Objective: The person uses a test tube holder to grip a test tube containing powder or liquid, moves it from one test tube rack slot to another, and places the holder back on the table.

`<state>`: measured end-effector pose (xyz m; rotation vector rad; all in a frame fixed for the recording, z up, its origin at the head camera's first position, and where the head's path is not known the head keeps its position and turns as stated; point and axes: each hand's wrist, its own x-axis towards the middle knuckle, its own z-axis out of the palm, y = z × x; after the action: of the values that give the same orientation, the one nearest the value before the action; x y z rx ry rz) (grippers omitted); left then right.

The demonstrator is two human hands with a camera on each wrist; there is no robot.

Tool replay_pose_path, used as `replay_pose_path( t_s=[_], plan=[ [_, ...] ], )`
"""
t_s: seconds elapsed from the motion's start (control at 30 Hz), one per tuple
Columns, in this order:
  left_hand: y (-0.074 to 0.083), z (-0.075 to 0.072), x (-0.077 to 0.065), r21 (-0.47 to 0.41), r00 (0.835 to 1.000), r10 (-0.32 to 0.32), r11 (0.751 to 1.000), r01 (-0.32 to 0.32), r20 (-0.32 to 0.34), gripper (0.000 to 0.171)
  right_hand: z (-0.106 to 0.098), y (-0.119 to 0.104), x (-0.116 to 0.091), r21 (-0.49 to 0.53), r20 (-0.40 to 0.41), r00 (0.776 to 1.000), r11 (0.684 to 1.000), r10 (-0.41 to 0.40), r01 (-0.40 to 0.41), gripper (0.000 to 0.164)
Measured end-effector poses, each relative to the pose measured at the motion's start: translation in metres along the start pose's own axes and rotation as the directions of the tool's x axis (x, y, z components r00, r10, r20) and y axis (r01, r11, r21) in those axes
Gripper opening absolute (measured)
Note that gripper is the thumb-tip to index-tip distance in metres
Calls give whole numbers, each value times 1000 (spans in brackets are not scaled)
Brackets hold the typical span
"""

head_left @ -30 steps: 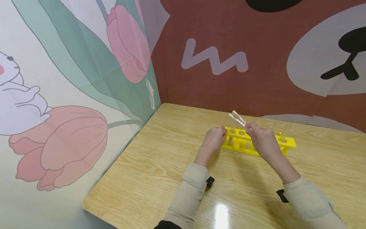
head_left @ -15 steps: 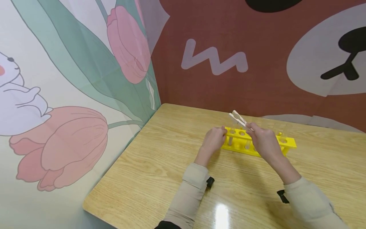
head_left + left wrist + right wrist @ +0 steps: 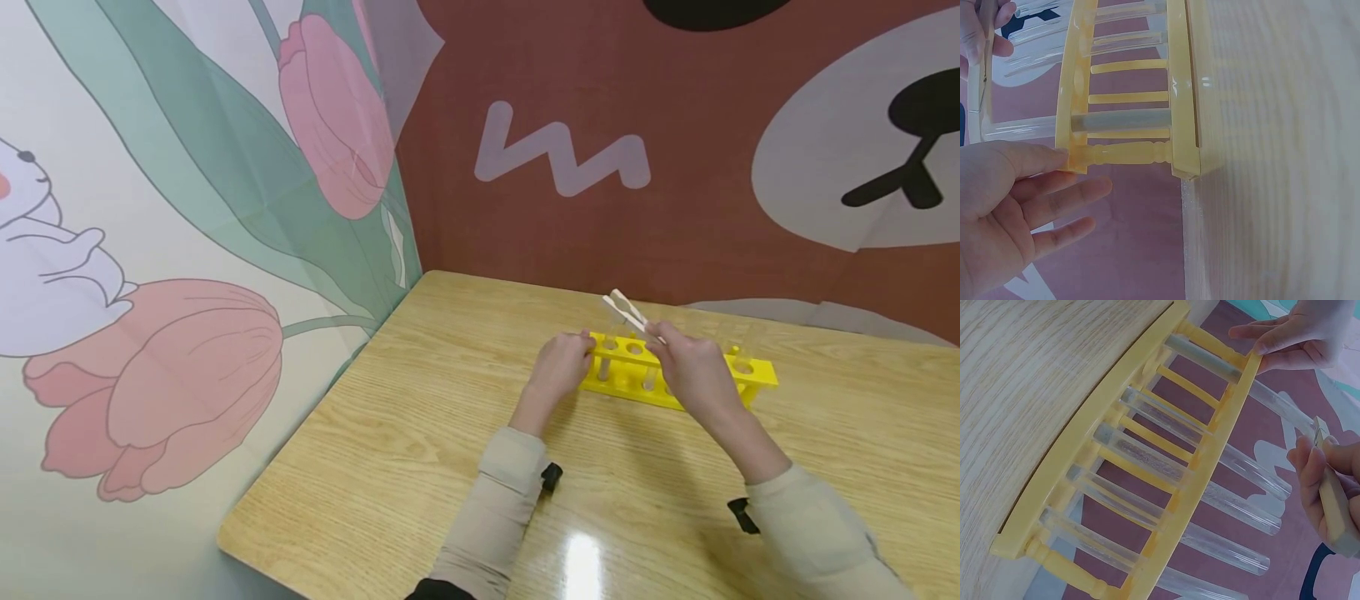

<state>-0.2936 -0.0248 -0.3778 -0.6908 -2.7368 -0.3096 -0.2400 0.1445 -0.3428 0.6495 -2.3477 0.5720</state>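
Note:
A yellow test tube rack point(image 3: 763, 375) stands upright on the wooden table. At its left end my left hand point(image 3: 561, 367) pinches the edge of the top plate between thumb and index finger; the other fingers point(image 3: 1063, 206) extend loosely. My right hand point(image 3: 693, 371) grips a pale wooden test tube clamp point(image 3: 1335, 512) above the rack. The clamp's tips are at the mouth of the leftmost tube point(image 3: 1200, 357), which has greyish contents low down. Whether they squeeze the glass I cannot tell. Further along, several clear tubes point(image 3: 1229, 500) stand in the rack, one with whitish contents point(image 3: 1141, 453).
The table point(image 3: 360, 467) runs to a rounded corner at the far left. Behind it rises a brown wall covering point(image 3: 525, 233) with a cartoon face. A flower-patterned covering point(image 3: 195, 367) borders the left side. Black wrist straps point(image 3: 552, 477) show at the sleeves.
The clamp's tips have shifted very slightly to the right in the head view. Both hands and the rack stay in practically the same place.

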Motion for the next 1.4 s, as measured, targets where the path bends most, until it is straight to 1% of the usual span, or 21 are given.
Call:
replay_pose_path(
  t_s=[0.2,0.7,1.03,1.4],
  plan=[
    [0,0,0,-5,1000,-3,1000,4,6,17,0,-1,0,1,8,1000,1000,12,-13,23],
    [-1,1,0,1,1000,6,1000,-6,-5,18,1,1,-1,-7,-8,1000,1000,0,0,23],
    [-2,0,-1,-17,1000,6,1000,-6,-10,19,1,1,-1,-2,-17,1000,1000,1,-1,24],
    [-2,0,0,-20,1000,-8,1000,8,10,18,1,0,-1,5,-38,999,1000,-8,8,25]
  ],
)
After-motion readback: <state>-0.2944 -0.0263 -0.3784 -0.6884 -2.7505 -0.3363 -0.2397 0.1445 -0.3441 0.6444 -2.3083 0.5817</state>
